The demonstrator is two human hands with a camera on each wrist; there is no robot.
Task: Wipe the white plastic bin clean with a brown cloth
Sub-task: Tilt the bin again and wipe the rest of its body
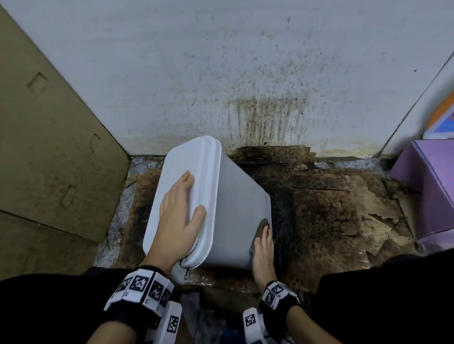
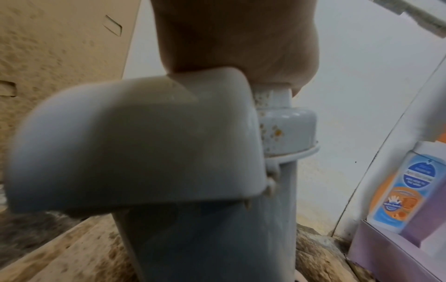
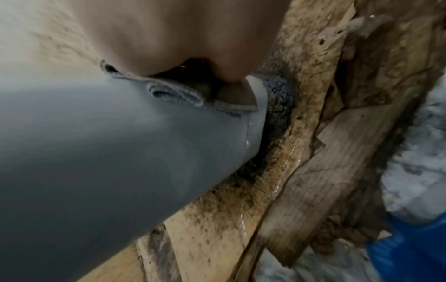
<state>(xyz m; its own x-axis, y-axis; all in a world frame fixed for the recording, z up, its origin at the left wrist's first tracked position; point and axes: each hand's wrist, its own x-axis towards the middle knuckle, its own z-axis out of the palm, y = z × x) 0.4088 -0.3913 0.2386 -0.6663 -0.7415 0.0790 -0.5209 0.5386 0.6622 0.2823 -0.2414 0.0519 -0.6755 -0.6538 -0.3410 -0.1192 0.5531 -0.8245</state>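
Observation:
The white plastic bin (image 1: 241, 208) stands tilted on the floor, its lid (image 1: 185, 157) turned up and to the left. My left hand (image 1: 179, 216) lies flat on the lid, fingers straight and thumb spread over the rim. In the left wrist view the bin (image 2: 193, 229) has brown specks near its hinge, below my left hand (image 2: 236, 38). My right hand (image 1: 263, 250) presses a folded grey-brown cloth (image 1: 262, 223) against the bin's right side, low down near the base. The right wrist view has the cloth (image 3: 173, 93) bunched under my right hand (image 3: 169, 38) on the bin's wall (image 3: 96, 152).
Wet, mould-blackened cardboard (image 1: 335, 214) covers the floor under and right of the bin. A stained white wall (image 1: 250, 69) rises just behind it. A large cardboard sheet (image 1: 41, 139) leans at the left. A purple box (image 1: 431, 184) and an orange-blue package (image 1: 452, 112) stand at the right.

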